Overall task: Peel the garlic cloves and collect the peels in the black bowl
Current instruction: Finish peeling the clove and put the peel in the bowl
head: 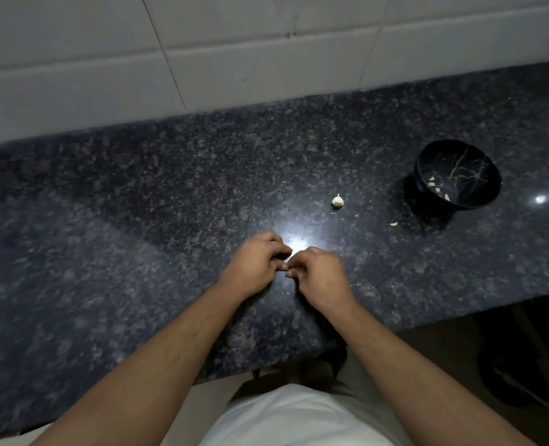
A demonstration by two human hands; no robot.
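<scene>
My left hand (254, 264) and my right hand (320, 274) meet fingertip to fingertip just above the dark granite counter (138, 220). Between them they pinch a small pale garlic clove (288, 264), mostly hidden by the fingers. A whitish garlic bulb piece (338, 201) lies on the counter beyond my hands. The black bowl (479, 169) with gold veining stands at the far right and holds several pale peels (435, 188). One loose pale bit (393, 224) lies on the counter in front of the bowl.
A white tiled wall (234, 59) rises behind the counter. The counter's front edge runs diagonally near my body, with a dark floor area (524, 365) past it on the right. A bright light reflection (540, 199) shines beside the bowl.
</scene>
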